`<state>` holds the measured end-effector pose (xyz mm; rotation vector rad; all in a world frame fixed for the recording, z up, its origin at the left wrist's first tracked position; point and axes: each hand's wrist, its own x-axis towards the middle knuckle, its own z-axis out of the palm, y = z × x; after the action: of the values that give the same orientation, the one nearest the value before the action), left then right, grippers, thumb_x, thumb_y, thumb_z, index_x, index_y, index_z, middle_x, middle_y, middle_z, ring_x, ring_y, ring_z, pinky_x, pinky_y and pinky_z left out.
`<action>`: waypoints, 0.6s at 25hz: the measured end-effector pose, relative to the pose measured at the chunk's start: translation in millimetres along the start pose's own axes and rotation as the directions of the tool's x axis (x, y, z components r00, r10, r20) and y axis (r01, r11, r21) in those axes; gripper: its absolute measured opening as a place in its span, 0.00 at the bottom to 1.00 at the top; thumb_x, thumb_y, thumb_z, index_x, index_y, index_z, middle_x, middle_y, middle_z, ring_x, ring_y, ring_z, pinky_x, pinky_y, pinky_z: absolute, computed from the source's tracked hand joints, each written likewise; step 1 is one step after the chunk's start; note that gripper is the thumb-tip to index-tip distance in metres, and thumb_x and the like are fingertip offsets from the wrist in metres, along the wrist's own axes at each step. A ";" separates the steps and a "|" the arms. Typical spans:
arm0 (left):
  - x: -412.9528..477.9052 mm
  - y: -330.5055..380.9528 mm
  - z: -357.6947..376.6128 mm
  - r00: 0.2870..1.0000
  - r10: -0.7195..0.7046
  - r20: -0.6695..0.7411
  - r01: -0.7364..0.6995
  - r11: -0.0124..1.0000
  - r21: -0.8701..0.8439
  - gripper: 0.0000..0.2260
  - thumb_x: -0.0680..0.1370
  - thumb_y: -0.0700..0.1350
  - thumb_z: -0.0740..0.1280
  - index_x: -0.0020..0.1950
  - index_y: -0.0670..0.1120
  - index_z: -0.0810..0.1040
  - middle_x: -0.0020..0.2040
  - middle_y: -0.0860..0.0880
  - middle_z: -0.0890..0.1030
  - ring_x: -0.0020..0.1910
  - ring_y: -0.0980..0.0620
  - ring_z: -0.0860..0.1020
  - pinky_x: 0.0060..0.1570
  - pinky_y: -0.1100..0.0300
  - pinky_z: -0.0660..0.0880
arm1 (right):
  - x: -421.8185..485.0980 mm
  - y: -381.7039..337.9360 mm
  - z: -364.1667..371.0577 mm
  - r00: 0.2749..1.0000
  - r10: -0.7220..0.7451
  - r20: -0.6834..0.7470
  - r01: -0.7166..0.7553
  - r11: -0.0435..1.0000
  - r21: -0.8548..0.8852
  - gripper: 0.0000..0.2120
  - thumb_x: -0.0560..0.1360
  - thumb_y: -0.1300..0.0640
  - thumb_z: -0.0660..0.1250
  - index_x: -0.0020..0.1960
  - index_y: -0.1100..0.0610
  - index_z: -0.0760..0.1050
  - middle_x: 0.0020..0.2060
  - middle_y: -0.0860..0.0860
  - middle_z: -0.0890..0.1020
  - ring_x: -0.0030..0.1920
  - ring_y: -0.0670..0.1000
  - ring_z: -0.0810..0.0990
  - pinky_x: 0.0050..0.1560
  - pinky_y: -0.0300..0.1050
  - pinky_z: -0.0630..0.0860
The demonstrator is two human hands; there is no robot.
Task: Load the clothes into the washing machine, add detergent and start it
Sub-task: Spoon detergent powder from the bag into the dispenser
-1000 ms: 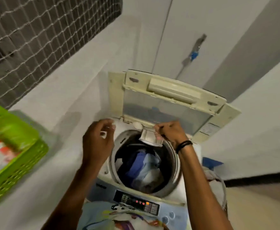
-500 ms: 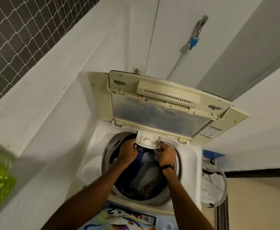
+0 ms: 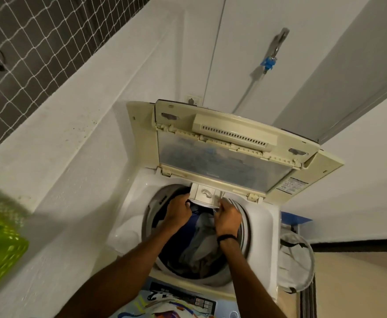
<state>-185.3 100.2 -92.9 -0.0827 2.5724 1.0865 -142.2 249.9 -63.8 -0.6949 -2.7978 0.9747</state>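
A white top-loading washing machine [image 3: 128, 214] stands open, its cream lid [image 3: 222, 145] folded up at the back. Blue and grey clothes [image 3: 199, 244] lie inside the drum. A small white detergent drawer [image 3: 205, 195] juts from the back rim of the drum opening. My left hand [image 3: 176, 211] grips the drawer's left side from below. Gripping its right corner is my right hand [image 3: 228, 218], with a black band on the wrist. The control panel [image 3: 201, 300] shows at the machine's front edge.
A green plastic basket [image 3: 2, 249] sits on the white ledge at the left. A white mesh laundry bag [image 3: 296, 262] hangs right of the machine. A tap with a blue fitting [image 3: 269, 61] is on the wall behind. Netting covers the window at upper left.
Both hands have gone from above the machine's back rim down to the detergent drawer at the drum opening and now grip it. The view has tilted up and right, leaving less of the basket.
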 end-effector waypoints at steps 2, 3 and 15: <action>-5.4 0.7 -6.0 0.999 0.003 -0.033 -0.004 0.999 -0.033 0.18 0.79 0.39 0.63 0.68 0.44 0.76 0.64 0.43 0.79 0.65 0.43 0.76 0.65 0.52 0.73 | 1.9 -1.1 -4.0 0.988 0.153 -0.012 -0.151 0.983 0.104 0.10 0.73 0.65 0.67 0.49 0.55 0.85 0.43 0.55 0.87 0.43 0.58 0.84 0.45 0.44 0.78; -9.2 0.9 -11.0 0.999 -0.006 -0.051 0.003 0.998 -0.059 0.17 0.79 0.39 0.63 0.68 0.44 0.76 0.64 0.44 0.80 0.64 0.44 0.77 0.65 0.52 0.73 | 0.4 -3.3 -8.0 0.973 0.230 0.029 -0.231 0.952 0.199 0.09 0.73 0.63 0.67 0.45 0.54 0.85 0.39 0.54 0.86 0.41 0.57 0.83 0.41 0.42 0.77; -190.3 35.0 -199.3 0.779 0.077 -0.622 -0.332 0.893 -0.304 0.10 0.79 0.42 0.67 0.59 0.46 0.82 0.54 0.53 0.84 0.51 0.60 0.82 0.52 0.68 0.77 | -67.8 -155.9 -90.0 0.785 -0.055 0.617 -0.564 0.347 0.749 0.08 0.76 0.69 0.65 0.52 0.66 0.81 0.44 0.59 0.85 0.45 0.53 0.85 0.41 0.37 0.81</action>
<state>-71.3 -30.7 124.0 -0.2882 2.8874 1.9380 -121.0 162.4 106.2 -0.7303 -1.7719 2.8602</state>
